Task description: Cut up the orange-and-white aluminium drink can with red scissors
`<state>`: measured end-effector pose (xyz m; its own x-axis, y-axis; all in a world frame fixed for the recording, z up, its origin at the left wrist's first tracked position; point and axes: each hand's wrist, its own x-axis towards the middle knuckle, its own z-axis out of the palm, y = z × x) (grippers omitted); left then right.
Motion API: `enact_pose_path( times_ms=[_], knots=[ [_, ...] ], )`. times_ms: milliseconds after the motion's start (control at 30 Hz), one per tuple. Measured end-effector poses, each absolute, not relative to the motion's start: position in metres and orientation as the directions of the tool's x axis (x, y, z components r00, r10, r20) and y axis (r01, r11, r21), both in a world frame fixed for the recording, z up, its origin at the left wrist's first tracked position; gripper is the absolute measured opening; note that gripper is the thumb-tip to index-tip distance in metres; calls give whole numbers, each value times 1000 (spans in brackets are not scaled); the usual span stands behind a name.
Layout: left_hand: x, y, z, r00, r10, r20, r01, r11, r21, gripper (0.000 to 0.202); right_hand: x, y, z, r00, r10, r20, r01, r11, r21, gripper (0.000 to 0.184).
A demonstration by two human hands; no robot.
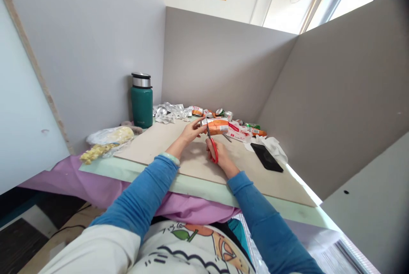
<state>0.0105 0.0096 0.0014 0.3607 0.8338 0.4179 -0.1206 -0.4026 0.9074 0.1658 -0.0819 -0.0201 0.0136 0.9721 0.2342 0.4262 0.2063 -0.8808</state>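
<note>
Orange-and-white cylindrical can [220,126] is at the left fingertips, over the far middle of the flat tan board [153,146]; I cannot tell whether its underside touches the board. Left of the board, a clear plastic bag [110,136] overlaps its edge, loose enough to snag a sleeve. By the board's far left corner stands a tall teal metal bottle [142,105]; a wide swing of the left elbow could knock it over. Crumpled silvery packaging [174,112] lies along the board's far edge.

Over the board's middle, the left hand [191,131] has its fingers closed on the can's left end, with a light grip by the look of it, so the smooth can might roll or slip under pressure. The right hand [217,150] has its fingers clamped around the red handles of a pair of scissors [215,154]. The blades cross in front of the can close to the left fingers; a slip off the curved wall could nick them, and any cut metal edge would be sharp. Towards the board's right edge lies a flat black phone [266,157], which dropped scissors or scraps might scratch, just beside crumpled white tissue [276,146].
</note>
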Motion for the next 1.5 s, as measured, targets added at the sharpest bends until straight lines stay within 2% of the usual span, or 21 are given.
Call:
enact_pose_path(
  times_ms=[167, 333, 633, 867, 1100, 1500],
  knots=[
    [11, 10, 2, 347, 831, 435, -119, -421, 899, 81, 166, -78, -26, -27, 976, 216, 363, 211, -908, 50],
    [11, 8, 4, 338, 830, 444, -107, -435, 894, 78, 166, -74, -27, -59, 977, 205, 367, 212, -906, 51],
    [11, 10, 3, 336, 825, 454, -107, -446, 889, 77, 164, -76, -25, 49, 989, 142, 379, 113, -919, 50],
    [11, 13, 1, 349, 818, 457, -110, -449, 887, 76, 164, -78, -23, 48, 976, 214, 429, 173, -887, 50],
    [11, 12, 1, 352, 817, 456, -114, -446, 888, 78, 161, -77, -23, 85, 972, 221, 478, 155, -864, 48],
    [10, 9, 4, 351, 818, 456, -118, -444, 888, 78, 161, -79, -21, 54, 951, 304, 579, 218, -786, 45]
  ],
)
